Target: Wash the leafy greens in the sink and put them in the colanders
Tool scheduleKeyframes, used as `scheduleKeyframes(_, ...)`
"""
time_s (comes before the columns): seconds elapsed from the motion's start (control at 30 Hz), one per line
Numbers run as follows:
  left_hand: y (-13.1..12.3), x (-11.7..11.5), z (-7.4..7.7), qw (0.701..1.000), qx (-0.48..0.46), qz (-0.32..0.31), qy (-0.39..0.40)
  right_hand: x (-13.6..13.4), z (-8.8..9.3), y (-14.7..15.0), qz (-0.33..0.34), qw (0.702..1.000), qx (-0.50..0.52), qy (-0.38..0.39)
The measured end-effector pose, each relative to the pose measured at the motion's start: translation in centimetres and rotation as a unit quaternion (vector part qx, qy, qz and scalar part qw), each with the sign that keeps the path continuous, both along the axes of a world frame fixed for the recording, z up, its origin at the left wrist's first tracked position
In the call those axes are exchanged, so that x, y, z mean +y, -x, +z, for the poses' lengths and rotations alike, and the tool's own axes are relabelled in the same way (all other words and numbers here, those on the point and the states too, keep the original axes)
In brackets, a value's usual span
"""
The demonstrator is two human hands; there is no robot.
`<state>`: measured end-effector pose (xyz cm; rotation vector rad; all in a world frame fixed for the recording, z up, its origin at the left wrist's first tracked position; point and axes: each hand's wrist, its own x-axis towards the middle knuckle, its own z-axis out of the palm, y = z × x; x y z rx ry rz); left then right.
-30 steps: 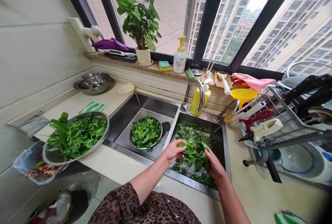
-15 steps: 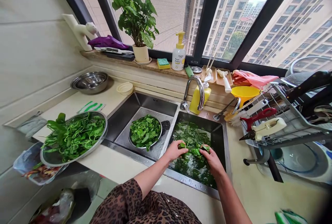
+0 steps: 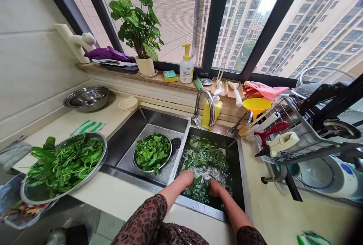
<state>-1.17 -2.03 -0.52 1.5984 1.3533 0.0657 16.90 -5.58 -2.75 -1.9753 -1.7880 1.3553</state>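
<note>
Leafy greens (image 3: 202, 154) float in the water of the right sink basin (image 3: 236, 150). My left hand (image 3: 187, 177) is dipped into that water at the near left side, its fingers hidden under the surface. To its right, my right hand (image 3: 216, 188) is also sunk among the leaves, fingers out of sight. Whether either hand grips any leaves cannot be made out. In the left basin (image 3: 121, 139) stands a round strainer of picked leaves (image 3: 153, 152). A larger metal colander (image 3: 102, 158) heaped with stemmed greens (image 3: 68, 162) rests on the counter at the left.
A curved faucet (image 3: 208, 103) rises behind the basins, beside a yellow bottle (image 3: 214, 112). On the right stands a dish rack (image 3: 309, 135) with knives and tools. Metal bowls (image 3: 87, 97) sit at the back left. A potted plant (image 3: 145, 65) and a pump bottle (image 3: 186, 69) line the sill.
Both hands have gone down from the water's surface, where their fingers held green leaves, into the water. The camera view has shifted slightly.
</note>
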Motion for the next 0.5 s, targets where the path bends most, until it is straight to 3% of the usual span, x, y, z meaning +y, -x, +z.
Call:
scheduleKeyframes(0.07,0.4,0.5,0.7,0.999,-0.019,0.035,-0.008,0.3,1.2,-1.1,-0.033,0.998,0.048,-0.001)
scheduleKeyframes(0.13,0.7,0.9,1.5,0.993,-0.081,0.090,0.012,0.5,3.0,-2.0,-0.110,0.981,0.163,-0.004)
scheduleKeyframes(0.23,0.5,0.7,3.1,0.952,-0.225,0.195,0.072,0.3,6.2,-2.3,-0.250,0.870,0.425,0.021)
scheduleKeyframes(0.3,0.1,0.1,4.6,0.902,-0.336,0.251,0.099,0.1,8.2,-1.8,-0.281,0.810,0.514,0.041)
scheduleKeyframes(0.4,-0.5,-1.0,6.7,0.851,-0.446,0.263,0.084,-0.3,9.9,-0.6,-0.290,0.788,0.541,0.046)
scheduleKeyframes(0.5,-0.9,-1.9,8.2,0.875,-0.434,0.212,0.018,-0.7,10.5,0.4,-0.302,0.791,0.529,0.066)
